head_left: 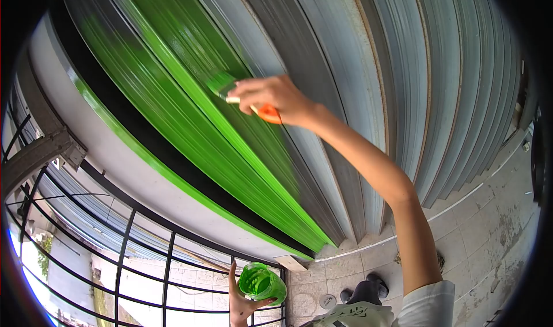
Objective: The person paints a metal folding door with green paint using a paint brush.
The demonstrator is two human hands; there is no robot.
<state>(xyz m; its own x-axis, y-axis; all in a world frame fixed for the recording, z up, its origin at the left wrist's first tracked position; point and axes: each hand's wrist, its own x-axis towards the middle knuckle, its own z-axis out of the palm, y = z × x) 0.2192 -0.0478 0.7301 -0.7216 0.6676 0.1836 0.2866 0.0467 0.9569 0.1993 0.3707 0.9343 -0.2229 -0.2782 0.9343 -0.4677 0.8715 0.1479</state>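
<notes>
My right hand [273,99] grips a paintbrush [222,84] with green bristles and an orange-ended handle. The bristles touch a corrugated metal shutter [340,50], on a panel partly coated in wet green. Down at the bottom, my left hand [242,304] is wrapped around a clear jar of green paint [262,284], its mouth facing up. Green covers the shutter's left folds [167,108], thinner and streaky around the brush, while the folds to the right are bare grey metal.
A black metal grille [124,252] stands at the lower left, beside a white wall strip with a green edge [144,160]. Pale floor tiles [455,240] run along the shutter's foot. A small round lid-like disc [327,301] lies near my shoes [375,284].
</notes>
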